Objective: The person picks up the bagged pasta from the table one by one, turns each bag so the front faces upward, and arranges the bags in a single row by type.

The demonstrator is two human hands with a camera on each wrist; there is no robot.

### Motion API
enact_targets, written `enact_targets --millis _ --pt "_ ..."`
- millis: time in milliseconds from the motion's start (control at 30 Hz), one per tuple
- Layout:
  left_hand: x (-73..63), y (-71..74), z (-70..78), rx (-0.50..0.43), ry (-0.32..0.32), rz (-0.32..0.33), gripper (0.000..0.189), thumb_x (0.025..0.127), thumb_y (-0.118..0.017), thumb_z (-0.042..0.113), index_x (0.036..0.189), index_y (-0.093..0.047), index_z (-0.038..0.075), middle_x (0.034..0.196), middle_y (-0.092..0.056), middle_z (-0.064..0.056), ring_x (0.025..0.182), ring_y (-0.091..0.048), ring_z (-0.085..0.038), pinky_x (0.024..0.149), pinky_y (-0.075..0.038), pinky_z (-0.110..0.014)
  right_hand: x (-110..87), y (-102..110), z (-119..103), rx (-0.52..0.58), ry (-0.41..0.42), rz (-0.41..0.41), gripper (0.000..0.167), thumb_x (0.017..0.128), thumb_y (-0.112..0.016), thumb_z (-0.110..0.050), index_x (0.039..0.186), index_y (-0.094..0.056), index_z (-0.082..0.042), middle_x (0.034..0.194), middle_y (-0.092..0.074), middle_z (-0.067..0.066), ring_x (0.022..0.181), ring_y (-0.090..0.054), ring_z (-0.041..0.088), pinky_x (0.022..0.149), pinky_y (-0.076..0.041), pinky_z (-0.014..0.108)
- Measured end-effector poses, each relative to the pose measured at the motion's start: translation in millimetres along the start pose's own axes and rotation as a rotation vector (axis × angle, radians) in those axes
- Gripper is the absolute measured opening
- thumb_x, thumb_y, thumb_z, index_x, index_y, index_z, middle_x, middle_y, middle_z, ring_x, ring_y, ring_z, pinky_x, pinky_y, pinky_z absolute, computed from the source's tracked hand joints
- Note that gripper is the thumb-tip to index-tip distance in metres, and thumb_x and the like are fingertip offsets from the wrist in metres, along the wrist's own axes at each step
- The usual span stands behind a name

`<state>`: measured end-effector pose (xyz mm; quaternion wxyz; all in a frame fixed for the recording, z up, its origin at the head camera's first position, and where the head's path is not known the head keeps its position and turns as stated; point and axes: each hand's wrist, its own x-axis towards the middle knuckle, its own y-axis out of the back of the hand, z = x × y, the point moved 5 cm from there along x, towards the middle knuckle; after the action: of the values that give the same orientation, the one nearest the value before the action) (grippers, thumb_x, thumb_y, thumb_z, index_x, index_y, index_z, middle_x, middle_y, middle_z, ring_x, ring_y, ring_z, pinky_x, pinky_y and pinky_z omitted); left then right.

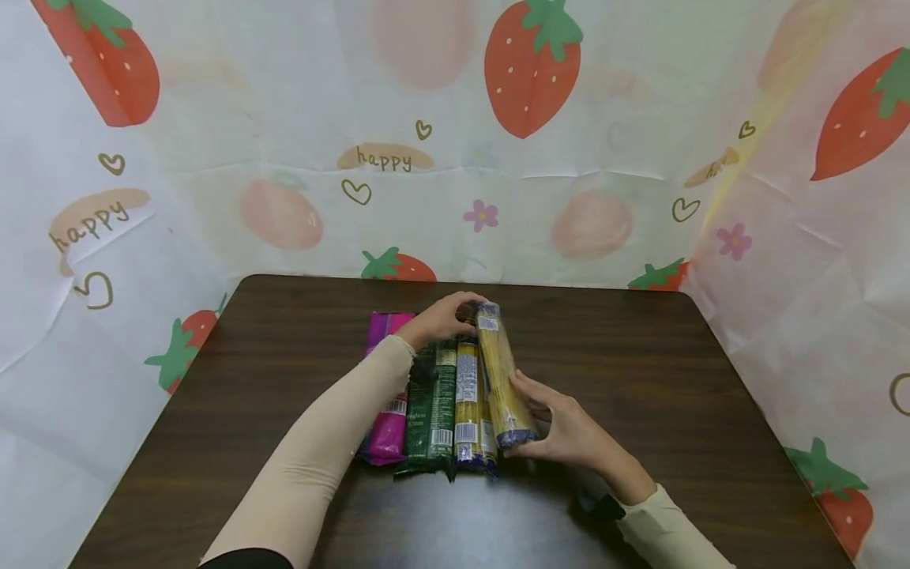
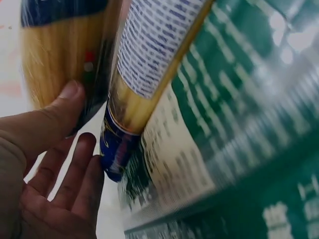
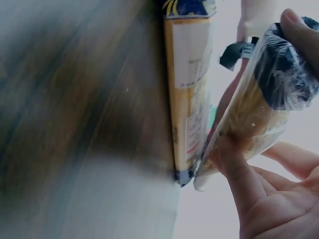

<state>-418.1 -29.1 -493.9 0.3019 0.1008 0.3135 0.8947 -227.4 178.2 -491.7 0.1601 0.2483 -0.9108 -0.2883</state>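
A clear pack of spaghetti [image 1: 503, 371] with blue ends is raised and tilted beside a row of packs. My left hand [image 1: 442, 318] grips its far end; in the left wrist view the thumb [image 2: 62, 107] lies against the wrapper. At the near end my right hand [image 1: 569, 427] holds the same pack, fingers along its side and thumb by the blue end. Left of it lies another yellow spaghetti pack [image 1: 467, 403] with white labels, then a green pack [image 1: 431, 411] printed with spaghetti lettering. A magenta pack [image 1: 388, 435] is at the row's left, partly hidden by my left arm.
The packs lie side by side on a dark brown wooden table [image 1: 640, 356]. A white sheet [image 1: 441, 221] printed with strawberries and hearts stands behind it and along both sides. A dark band [image 1: 604, 506] is around my right wrist.
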Motion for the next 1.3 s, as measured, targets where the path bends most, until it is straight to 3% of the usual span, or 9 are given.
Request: enact_targets --millis 300,500,700,900,1067,1300 --pt "-5.4 8.6 -8.5 -0.024 -0.021 0.020 0.056 0.101 -0.076 0.008 0.153 -0.054 0.005 0.149 -0.054 -0.020 0.138 -0.057 -0.038 0.112 -0.051 -0.051 -2.4 -1.2 -1.6 0.103 0.037 0.034 0.108 0.081 -0.099 -0.020 0.168 -0.037 -0.010 0.170 -0.036 0.022 0.142 -0.054 0.045 0.102 -0.057 0.053" --pt "-9.9 11.6 -10.0 -0.088 -0.036 -0.003 0.054 0.104 -0.073 0.010 0.153 -0.053 0.006 0.152 -0.055 -0.019 0.144 -0.053 -0.036 0.115 -0.048 -0.050 -0.9 -3.5 -2.7 0.294 0.055 0.017 0.106 0.085 -0.094 -0.009 0.170 -0.031 -0.013 0.172 -0.033 0.018 0.150 -0.045 0.043 0.107 -0.055 0.039" --pt "-13.6 12.5 -11.1 -0.237 -0.035 -0.044 0.053 0.108 -0.066 0.009 0.156 -0.044 0.006 0.160 -0.049 -0.021 0.152 -0.044 -0.037 0.118 -0.046 -0.053 0.9 -2.2 -8.3 0.481 0.054 0.026 0.102 0.089 -0.089 -0.003 0.171 -0.029 -0.013 0.173 -0.030 0.020 0.152 -0.044 0.035 0.107 -0.054 0.030" --pt "-17.6 11.2 -16.4 -0.379 -0.029 -0.074 0.051 0.111 -0.060 0.006 0.157 -0.038 0.005 0.163 -0.045 -0.022 0.153 -0.043 -0.038 0.119 -0.044 -0.055 2.1 -4.3 -13.0 0.541 0.100 0.027 0.099 0.090 -0.086 0.001 0.171 -0.028 -0.008 0.171 -0.029 0.026 0.149 -0.048 0.012 0.106 -0.055 0.030" --pt "-23.2 14.0 -15.6 -0.396 -0.027 -0.050 0.052 0.111 -0.062 0.010 0.158 -0.040 0.008 0.160 -0.045 -0.021 0.143 -0.052 -0.041 0.114 -0.050 -0.051 3.7 -4.5 -15.1 0.575 0.144 0.048 0.094 0.092 -0.082 0.005 0.169 -0.028 -0.002 0.170 -0.029 0.031 0.149 -0.048 0.010 0.105 -0.056 0.029" --pt "-26.5 15.0 -14.8 -0.545 -0.016 -0.038 0.053 0.110 -0.061 0.006 0.159 -0.039 0.008 0.159 -0.040 -0.024 0.133 -0.058 -0.047 0.104 -0.058 -0.048 6.1 -3.6 -17.6 0.570 0.144 0.058 0.094 0.091 -0.084 0.002 0.169 -0.030 -0.003 0.170 -0.029 0.030 0.149 -0.048 0.010 0.107 -0.054 0.029"
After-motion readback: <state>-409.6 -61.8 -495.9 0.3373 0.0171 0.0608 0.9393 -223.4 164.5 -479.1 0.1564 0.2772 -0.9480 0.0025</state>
